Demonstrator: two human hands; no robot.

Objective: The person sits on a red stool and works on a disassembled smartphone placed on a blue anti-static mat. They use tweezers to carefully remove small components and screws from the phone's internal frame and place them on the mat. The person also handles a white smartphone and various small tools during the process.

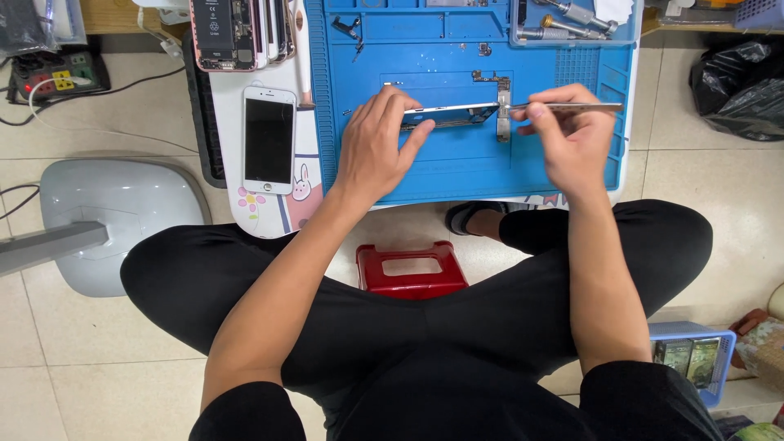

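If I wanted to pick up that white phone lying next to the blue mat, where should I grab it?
Probably by its two long edges, coming straight down from above. The white phone lies flat, screen up, on the white board, its long sides running away from the person. The blue mat lies near its right edge, and both sides appear free for fingers.

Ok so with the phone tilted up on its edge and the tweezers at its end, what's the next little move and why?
Probably ease the tweezers a touch further in at the phone end. The left hand props the phone on its edge over the blue mat, and the right hand has the tips right at the small part there. Whether they grip it is too small to tell.
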